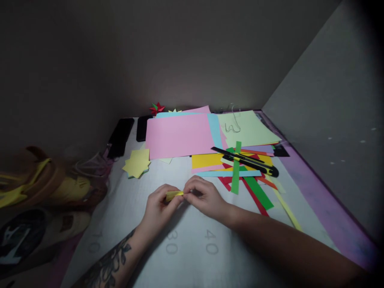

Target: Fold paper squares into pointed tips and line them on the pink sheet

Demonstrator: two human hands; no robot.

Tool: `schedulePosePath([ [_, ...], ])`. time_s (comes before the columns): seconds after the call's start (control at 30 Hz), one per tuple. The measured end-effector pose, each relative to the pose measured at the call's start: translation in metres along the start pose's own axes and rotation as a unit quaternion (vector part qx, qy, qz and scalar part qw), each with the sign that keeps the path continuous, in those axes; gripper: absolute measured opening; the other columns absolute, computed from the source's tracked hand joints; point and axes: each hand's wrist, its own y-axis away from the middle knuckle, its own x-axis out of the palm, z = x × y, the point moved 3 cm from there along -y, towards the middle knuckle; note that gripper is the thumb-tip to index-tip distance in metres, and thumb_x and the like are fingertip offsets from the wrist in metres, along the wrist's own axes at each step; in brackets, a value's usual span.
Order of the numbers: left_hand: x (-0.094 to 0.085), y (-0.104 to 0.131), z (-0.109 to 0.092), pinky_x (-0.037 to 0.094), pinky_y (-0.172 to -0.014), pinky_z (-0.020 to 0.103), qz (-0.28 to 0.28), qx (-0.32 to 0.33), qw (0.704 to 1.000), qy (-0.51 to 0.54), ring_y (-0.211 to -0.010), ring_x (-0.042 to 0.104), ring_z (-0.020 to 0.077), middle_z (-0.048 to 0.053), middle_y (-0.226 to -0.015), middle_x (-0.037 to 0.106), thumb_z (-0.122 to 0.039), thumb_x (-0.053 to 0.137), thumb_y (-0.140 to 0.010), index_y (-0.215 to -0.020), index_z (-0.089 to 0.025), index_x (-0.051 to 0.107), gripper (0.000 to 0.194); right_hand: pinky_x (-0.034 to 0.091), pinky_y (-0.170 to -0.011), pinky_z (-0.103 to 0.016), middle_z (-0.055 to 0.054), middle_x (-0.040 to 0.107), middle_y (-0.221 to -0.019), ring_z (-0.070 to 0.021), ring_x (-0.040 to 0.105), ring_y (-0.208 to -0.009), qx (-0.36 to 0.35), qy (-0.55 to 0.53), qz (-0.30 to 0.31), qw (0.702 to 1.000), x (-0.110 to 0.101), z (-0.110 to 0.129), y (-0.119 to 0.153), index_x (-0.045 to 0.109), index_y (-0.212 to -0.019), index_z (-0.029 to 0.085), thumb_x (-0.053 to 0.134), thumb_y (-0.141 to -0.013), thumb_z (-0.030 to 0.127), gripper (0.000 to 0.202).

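Between my two hands is a small folded piece of yellow paper (174, 195), held just above the white mat (156, 256). My left hand (160, 204) pinches it from the left with thumb and fingers. At its right end, my right hand (204, 196) closes thumb and fingertips on the tip of the paper. Part of the paper is hidden by the fingers. Beyond my left hand lies a stack of yellow sticky notes (137, 163), fanned out at angles. A black and yellow utility knife (246, 161) rests on coloured paper strips to the right, past my right hand.
Pink sheets (180, 134) and a pale green sheet (246, 128) with a thin wire lie at the back. Green strips (259, 193) spread at right. Two dark phones (121, 132) and a folded red star (157, 108) sit back left. Pots (57, 184) crowd the left; walls rise behind and right.
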Motion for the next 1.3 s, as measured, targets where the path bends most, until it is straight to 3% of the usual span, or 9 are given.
schedulePosePath([
  [0.17,-0.0054,-0.0019,-0.0027,0.045,-0.060,0.024,-0.026,0.027,0.999,0.004,-0.064,0.059,0.0130,0.001,-0.070,0.064,-0.022,0.065,-0.082,-0.076,-0.017,0.068,0.009,0.046,-0.066,-0.029,-0.002,0.060,-0.079,-0.0164,0.056,-0.076,0.003,0.026,-0.028,0.999,-0.0040,-0.0002,0.0027,0.057,-0.084,0.022,0.060,-0.079,0.013,0.011],
  [0.37,-0.0094,-0.0026,-0.0005,0.047,-0.060,0.023,-0.041,0.055,0.998,0.017,-0.065,0.060,0.0125,0.000,-0.070,0.065,-0.020,0.066,-0.081,-0.077,-0.018,0.069,0.006,0.046,-0.070,-0.031,-0.003,0.058,-0.079,-0.0171,0.056,-0.079,-0.037,0.040,-0.036,0.998,-0.0087,0.0013,0.0013,0.058,-0.081,0.021,0.060,-0.080,0.012,0.010],
  [0.77,-0.0090,-0.0004,-0.0040,0.047,-0.059,0.022,-0.050,0.044,0.998,0.017,-0.064,0.062,0.0122,0.000,-0.069,0.066,-0.017,0.067,-0.079,-0.077,-0.020,0.070,0.004,0.047,-0.072,-0.034,-0.003,0.056,-0.081,-0.0181,0.053,-0.080,-0.123,0.073,-0.025,0.989,-0.0055,0.0051,0.0037,0.054,-0.086,0.022,0.059,-0.084,0.012,0.011],
  [1.03,-0.0075,-0.0012,-0.0038,0.046,-0.057,0.024,-0.049,-0.022,0.998,0.017,-0.061,0.060,0.0137,0.001,-0.067,0.066,-0.022,0.067,-0.076,-0.073,-0.018,0.070,0.006,0.048,-0.068,-0.030,-0.002,0.057,-0.077,-0.0165,0.055,-0.076,-0.102,0.064,-0.032,0.992,-0.0063,0.0043,0.0026,0.055,-0.081,0.021,0.054,-0.083,0.007,0.014],
  [1.3,-0.0083,-0.0005,-0.0048,0.046,-0.056,0.024,-0.052,0.006,0.999,0.010,-0.060,0.060,0.0136,0.000,-0.066,0.065,-0.022,0.068,-0.076,-0.073,-0.018,0.070,0.006,0.049,-0.068,-0.030,-0.002,0.061,-0.076,-0.0162,0.058,-0.075,-0.043,0.026,-0.040,0.998,-0.0058,0.0034,0.0018,0.057,-0.076,0.022,0.056,-0.080,0.008,0.015],
])
